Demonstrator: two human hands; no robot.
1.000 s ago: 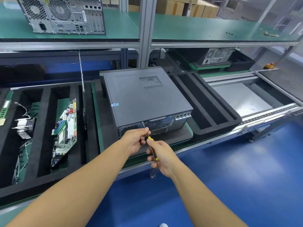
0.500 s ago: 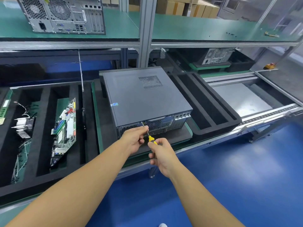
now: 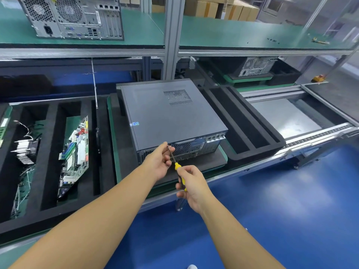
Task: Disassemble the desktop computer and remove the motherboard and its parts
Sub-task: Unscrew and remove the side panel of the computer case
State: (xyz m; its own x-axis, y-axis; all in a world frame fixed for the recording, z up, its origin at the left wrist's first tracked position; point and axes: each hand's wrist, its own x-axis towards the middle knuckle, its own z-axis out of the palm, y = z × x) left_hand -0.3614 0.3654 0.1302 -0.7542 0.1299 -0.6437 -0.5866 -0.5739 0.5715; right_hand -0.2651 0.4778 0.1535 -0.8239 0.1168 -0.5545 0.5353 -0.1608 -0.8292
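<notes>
A closed dark desktop computer (image 3: 171, 115) lies flat on a black foam tray (image 3: 126, 162) — rear panel facing the person. The right hand (image 3: 191, 184) grips a yellow-handled screwdriver (image 3: 175, 164); the left hand (image 3: 159, 162) pinches its shaft near the tip, at the rear panel.

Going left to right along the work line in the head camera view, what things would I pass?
Heatsink → motherboard → desktop computer → black foam tray → metal plate.
</notes>
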